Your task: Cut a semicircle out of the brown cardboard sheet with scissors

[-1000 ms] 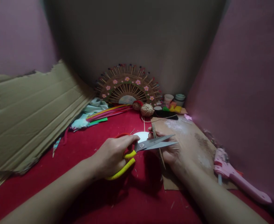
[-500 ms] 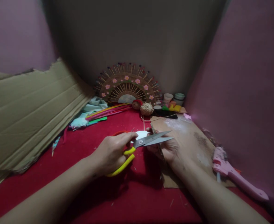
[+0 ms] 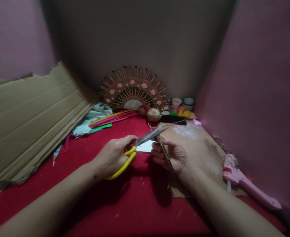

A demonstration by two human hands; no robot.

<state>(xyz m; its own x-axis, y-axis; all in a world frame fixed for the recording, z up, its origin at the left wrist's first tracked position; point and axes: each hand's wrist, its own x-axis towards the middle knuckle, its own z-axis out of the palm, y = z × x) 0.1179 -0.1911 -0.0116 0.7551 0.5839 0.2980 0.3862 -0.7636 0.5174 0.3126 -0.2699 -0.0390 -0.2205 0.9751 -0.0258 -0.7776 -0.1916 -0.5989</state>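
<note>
My left hand (image 3: 115, 153) grips a pair of scissors (image 3: 130, 158) by the yellow handles. The blades are slightly apart, and their tips reach past the upper end of a thin piece of cardboard (image 3: 165, 150). My right hand (image 3: 173, 153) holds that piece edge-on between thumb and fingers, so its face is hidden. On the red cloth (image 3: 125, 210) behind both hands lies a white disc (image 3: 146, 146), partly covered by the scissors and fingers.
A pink glue gun (image 3: 246, 186) lies on the right by a stained cardboard sheet (image 3: 204, 154). At the back stand a flower-trimmed fan (image 3: 132, 89), a ball of twine (image 3: 154, 115) and small cups (image 3: 176, 103). Large folded cardboard (image 3: 31, 125) leans on the left.
The scissors have moved left and tilted upward, their blades shifting from across the cardboard piece to its upper end. The right hand's fingers show more openly around the piece.
</note>
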